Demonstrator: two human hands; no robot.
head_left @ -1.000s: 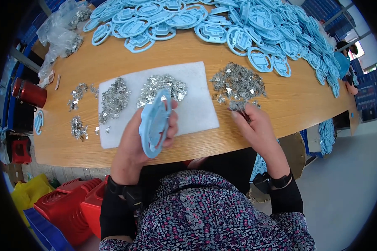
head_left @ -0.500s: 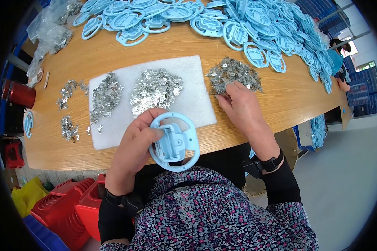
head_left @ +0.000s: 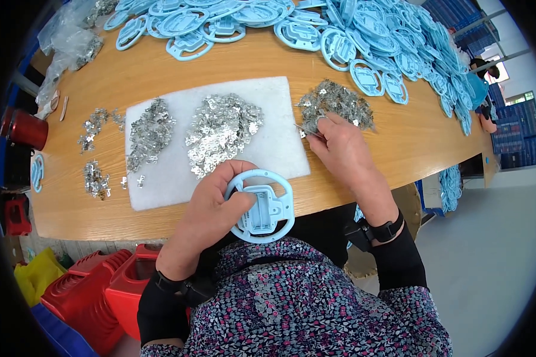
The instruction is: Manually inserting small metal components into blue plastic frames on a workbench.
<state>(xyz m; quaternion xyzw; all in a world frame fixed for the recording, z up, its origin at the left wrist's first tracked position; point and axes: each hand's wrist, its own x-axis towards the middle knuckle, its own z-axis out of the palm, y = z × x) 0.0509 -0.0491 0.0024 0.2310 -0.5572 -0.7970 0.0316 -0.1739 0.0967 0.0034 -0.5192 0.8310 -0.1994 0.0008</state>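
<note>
My left hand (head_left: 215, 205) grips a light blue plastic toy steering wheel (head_left: 284, 201) by its left side, thumb over the rim. The wheel's hollow box-shaped compartment faces up, in front of my body. My right hand (head_left: 345, 146), fingers pinched, holds a thin metal tool, seemingly tweezers (head_left: 307, 130), at the near edge of a pile of small metal plates (head_left: 335, 102). The tool's tip points left, and most of it is hidden by the fingers. On a white foam sheet (head_left: 178, 193) lie two more piles of shiny metal plates (head_left: 223, 134).
A large heap of blue steering wheels (head_left: 375, 35) covers the table's far side. Small clusters of metal pieces (head_left: 95, 178), a red cup (head_left: 27, 128) and plastic bags (head_left: 71, 44) are at the left. Red stools (head_left: 86, 291) stand below the table; another person (head_left: 485, 77) is far right.
My left hand has moved the steering wheel right and turned it slightly. My right hand has shifted only a little at the pile's edge, still pinching the thin tool.
</note>
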